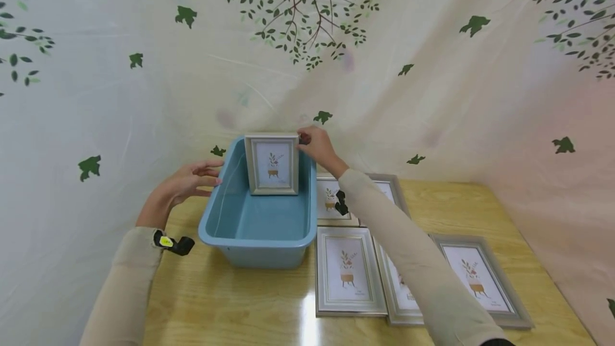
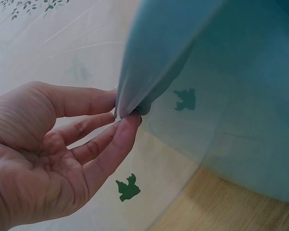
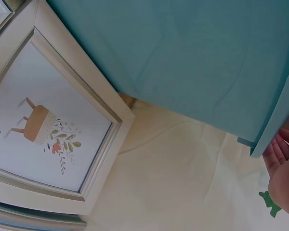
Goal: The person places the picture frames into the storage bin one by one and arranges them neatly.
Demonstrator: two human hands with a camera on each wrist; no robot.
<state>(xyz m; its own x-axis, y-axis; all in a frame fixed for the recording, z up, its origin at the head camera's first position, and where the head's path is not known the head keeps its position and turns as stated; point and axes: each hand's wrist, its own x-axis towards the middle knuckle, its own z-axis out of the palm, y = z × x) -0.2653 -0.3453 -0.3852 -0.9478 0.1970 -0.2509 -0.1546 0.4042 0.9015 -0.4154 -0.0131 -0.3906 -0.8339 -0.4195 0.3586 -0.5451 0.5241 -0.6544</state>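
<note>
A light blue plastic basin [image 1: 257,243] stands on the wooden table near the wall. My right hand [image 1: 319,146] pinches the top right corner of a small silvery picture frame [image 1: 248,167], tilted upright at the far end of the basin. A printed plant in an orange pot shows in it. In the right wrist view, part of my right hand [image 3: 284,185] shows beside the basin's rim. My left hand [image 1: 189,180] is at the basin's left rim; in the left wrist view its fingertips [image 2: 127,127] pinch the rim's edge.
Several more picture frames lie face up right of the basin, among them a near silver frame [image 1: 321,276] and a larger grey one [image 1: 516,303]. My right forearm crosses over some of them. A cloth [image 1: 158,116] with trees and green birds hangs behind the wooden table [image 1: 230,308].
</note>
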